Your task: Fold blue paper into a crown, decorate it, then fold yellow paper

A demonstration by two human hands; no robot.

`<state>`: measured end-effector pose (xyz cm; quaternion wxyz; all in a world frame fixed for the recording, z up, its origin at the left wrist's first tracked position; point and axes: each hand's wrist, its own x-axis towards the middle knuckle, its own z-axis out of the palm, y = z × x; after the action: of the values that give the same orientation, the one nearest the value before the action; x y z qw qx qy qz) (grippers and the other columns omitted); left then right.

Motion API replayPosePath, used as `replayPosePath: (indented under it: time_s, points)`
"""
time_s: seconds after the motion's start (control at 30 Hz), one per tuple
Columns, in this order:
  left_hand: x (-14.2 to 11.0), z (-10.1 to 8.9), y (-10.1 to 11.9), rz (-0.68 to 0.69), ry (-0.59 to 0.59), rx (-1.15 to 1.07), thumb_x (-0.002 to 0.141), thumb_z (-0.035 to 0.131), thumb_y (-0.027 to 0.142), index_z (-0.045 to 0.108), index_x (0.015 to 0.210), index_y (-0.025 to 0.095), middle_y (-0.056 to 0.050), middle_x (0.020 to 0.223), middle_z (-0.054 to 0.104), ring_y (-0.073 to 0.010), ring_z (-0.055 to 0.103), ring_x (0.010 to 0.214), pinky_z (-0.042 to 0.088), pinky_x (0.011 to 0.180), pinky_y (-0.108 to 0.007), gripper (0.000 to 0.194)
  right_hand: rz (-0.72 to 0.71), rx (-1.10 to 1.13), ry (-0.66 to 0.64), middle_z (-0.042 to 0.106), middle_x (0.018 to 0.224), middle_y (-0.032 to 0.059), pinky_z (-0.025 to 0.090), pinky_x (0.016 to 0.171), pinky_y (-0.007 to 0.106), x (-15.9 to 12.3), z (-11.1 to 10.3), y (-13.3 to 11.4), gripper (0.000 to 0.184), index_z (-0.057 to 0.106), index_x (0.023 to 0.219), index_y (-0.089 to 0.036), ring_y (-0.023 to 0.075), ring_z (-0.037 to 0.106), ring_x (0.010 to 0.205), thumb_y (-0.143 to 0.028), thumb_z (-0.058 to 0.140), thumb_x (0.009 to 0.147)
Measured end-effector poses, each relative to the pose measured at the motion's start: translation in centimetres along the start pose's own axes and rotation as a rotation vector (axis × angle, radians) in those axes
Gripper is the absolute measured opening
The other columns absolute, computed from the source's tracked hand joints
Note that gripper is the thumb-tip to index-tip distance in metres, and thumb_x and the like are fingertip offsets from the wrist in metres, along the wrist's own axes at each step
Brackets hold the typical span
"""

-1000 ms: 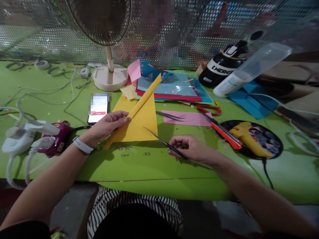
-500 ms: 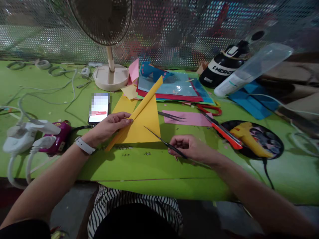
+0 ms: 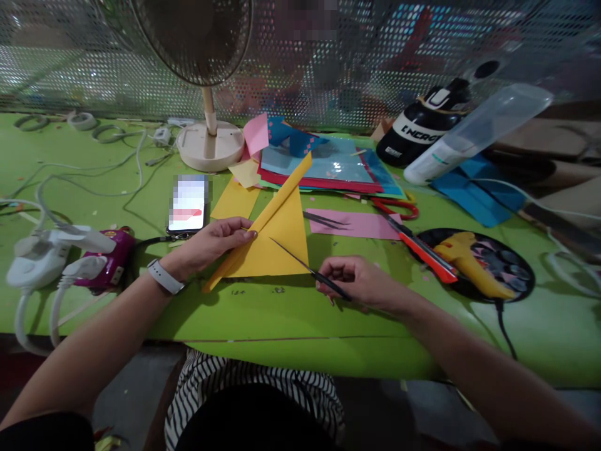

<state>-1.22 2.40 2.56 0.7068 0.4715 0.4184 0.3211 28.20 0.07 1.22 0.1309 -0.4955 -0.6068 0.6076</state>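
Observation:
My left hand (image 3: 223,239), wearing a white-strapped watch, pinches a yellow sheet of paper (image 3: 284,247) near the middle of its diagonal rolled edge. That edge forms a narrow tube slanting from lower left to upper right. Closed around slim dark tweezers (image 3: 331,285), my right hand (image 3: 359,279) is just right of the sheet. The tweezers' pointed tip lies over the paper, right of my left fingertips; whether it touches is unclear. Behind the sheet, a second dark two-pronged tool (image 3: 326,219), like tweezers, lies on a pink paper strip (image 3: 370,227).
Left are a phone (image 3: 188,203), plugs and a purple power block (image 3: 113,260). A fan base (image 3: 210,147) and paper stack (image 3: 323,166) stand behind. On the right are a red cutter (image 3: 429,254), scissors handles (image 3: 399,208), a yellow glue gun (image 3: 469,263) on a black plate, and a bottle (image 3: 417,128).
My left hand and the yellow paper have shifted slightly right and toward me. The right hand and tweezers are nearly still. A pink paper piece beside the fan has changed its tilt.

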Motion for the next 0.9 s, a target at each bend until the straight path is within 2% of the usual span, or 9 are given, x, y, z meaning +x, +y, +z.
replayPosePath:
  time_s: [0.17,0.9]
  points:
    - [-0.11,0.44,-0.27,-0.028,-0.044,-0.033,0.083,0.073,0.03,0.067,0.096,0.017,-0.002,0.089,0.069,-0.0103,0.063,0.077,0.051,0.069,-0.02,0.02,-0.02,0.002,-0.011,0.06,0.062,-0.0012,0.038,0.049,0.021,0.01,0.18,0.0,0.042,0.062,0.076,-0.018,0.0096,0.052,0.055,-0.053,0.082,0.064]
    - [0.03,0.57,-0.55,-0.014,-0.077,-0.038,0.082,0.075,0.03,0.068,0.092,0.017,-0.001,0.087,0.069,-0.0077,0.062,0.076,0.047,0.067,-0.016,0.017,-0.014,0.007,-0.018,0.059,0.06,-0.0013,0.038,0.048,0.021,-0.12,0.48,-0.36,0.042,0.061,0.073,-0.017,0.0092,0.052,0.054,-0.053,0.081,0.065]
